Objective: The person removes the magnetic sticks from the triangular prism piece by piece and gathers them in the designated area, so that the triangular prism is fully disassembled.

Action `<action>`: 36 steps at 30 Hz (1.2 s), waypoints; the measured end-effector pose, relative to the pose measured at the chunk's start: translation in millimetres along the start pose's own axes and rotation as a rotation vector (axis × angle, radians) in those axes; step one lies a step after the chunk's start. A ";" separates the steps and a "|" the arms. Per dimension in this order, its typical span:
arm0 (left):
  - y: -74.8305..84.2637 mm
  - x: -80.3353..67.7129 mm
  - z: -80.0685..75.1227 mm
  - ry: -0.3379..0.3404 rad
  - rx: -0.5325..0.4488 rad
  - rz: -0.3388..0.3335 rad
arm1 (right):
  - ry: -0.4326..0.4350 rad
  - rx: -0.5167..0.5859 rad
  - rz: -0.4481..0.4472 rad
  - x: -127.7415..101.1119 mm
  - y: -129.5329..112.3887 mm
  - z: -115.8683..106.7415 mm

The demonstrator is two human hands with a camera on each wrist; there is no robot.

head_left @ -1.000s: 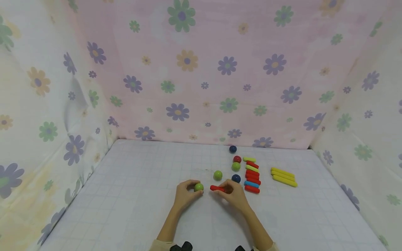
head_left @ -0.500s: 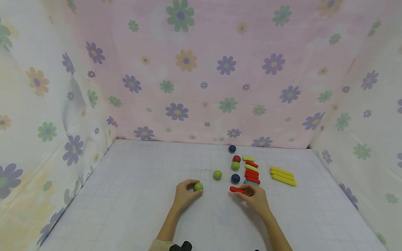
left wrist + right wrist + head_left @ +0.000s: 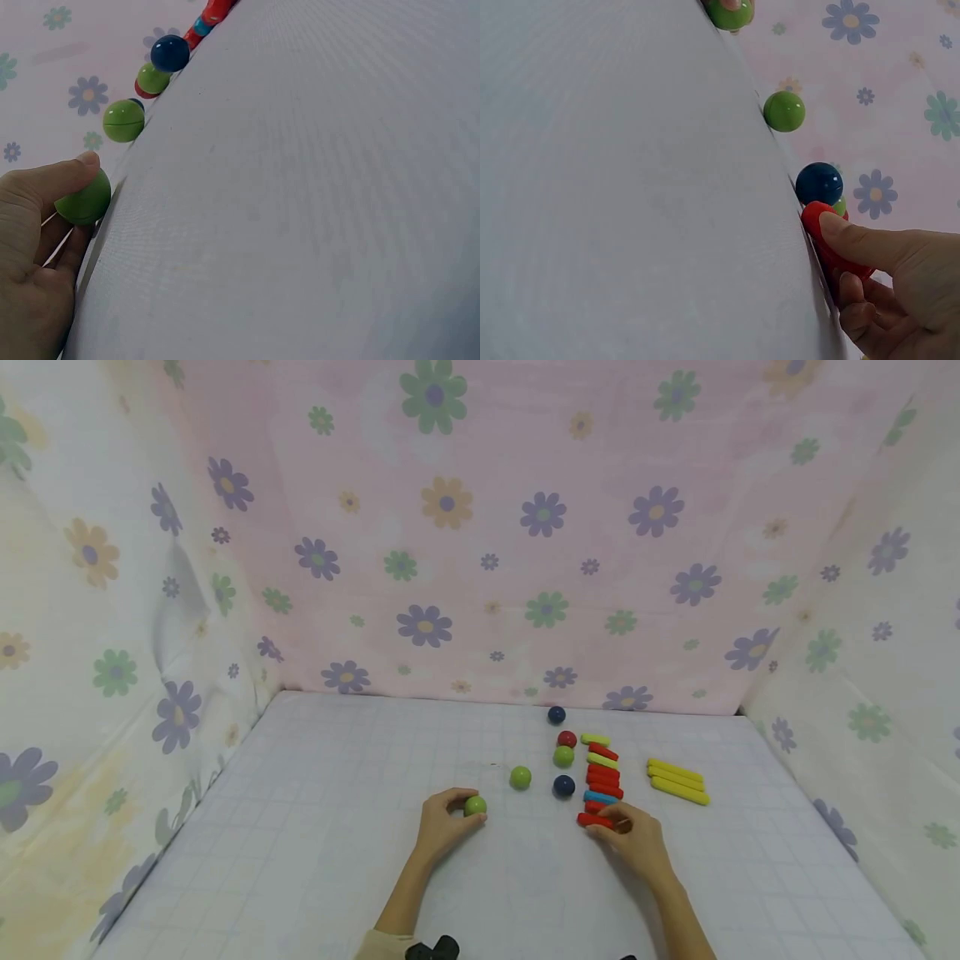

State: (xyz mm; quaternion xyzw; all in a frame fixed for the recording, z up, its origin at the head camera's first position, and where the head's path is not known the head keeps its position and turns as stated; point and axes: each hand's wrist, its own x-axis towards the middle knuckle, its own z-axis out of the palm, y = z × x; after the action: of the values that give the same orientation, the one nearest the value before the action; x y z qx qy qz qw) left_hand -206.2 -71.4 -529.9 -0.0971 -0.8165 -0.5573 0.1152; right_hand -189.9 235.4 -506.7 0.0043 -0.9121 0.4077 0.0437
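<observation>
My left hand (image 3: pixel 441 827) holds a green ball (image 3: pixel 476 807) between thumb and fingers on the white table; the left wrist view shows the thumb (image 3: pixel 75 172) over it. Farther right, my right hand (image 3: pixel 636 839) pinches a red stick (image 3: pixel 594 820) by its right part, at the near end of a column of short sticks. The blue stick (image 3: pixel 600 797) and several red and yellow-green sticks (image 3: pixel 602 761) lie in that column, one behind another. Left of the column sit a dark blue ball (image 3: pixel 564 786), a green ball (image 3: pixel 563 756) and a red ball (image 3: pixel 567 739).
Another green ball (image 3: pixel 521 777) sits between the hands, a little farther back. A second dark blue ball (image 3: pixel 557 715) is near the table's back edge. Three longer yellow sticks (image 3: pixel 677 781) lie side by side at the right. Flowered cloth (image 3: pixel 495 527) walls in the back and sides.
My right hand has moved right with the red stick, from near the left hand to the near end of the stick column. The left hand stays around its green ball.
</observation>
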 end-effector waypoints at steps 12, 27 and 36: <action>2.4 -1.9 1.1 -0.002 0.006 -0.020 | 0.021 -0.094 -0.015 -2.9 6.2 -11.5; 4.8 15.6 6.1 -0.023 0.020 -0.015 | 0.032 -0.054 0.011 -5.3 0.8 -26.7; 9.8 39.9 14.7 -0.074 0.054 0.023 | 0.020 -0.035 -0.002 -1.4 -2.6 -27.5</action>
State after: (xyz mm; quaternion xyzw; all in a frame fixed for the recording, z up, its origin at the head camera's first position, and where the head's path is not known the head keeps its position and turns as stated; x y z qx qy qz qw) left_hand -242.6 -53.0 -514.6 -0.1236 -0.8338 -0.5298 0.0940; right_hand -186.4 254.1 -486.6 0.0002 -0.9187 0.3915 0.0531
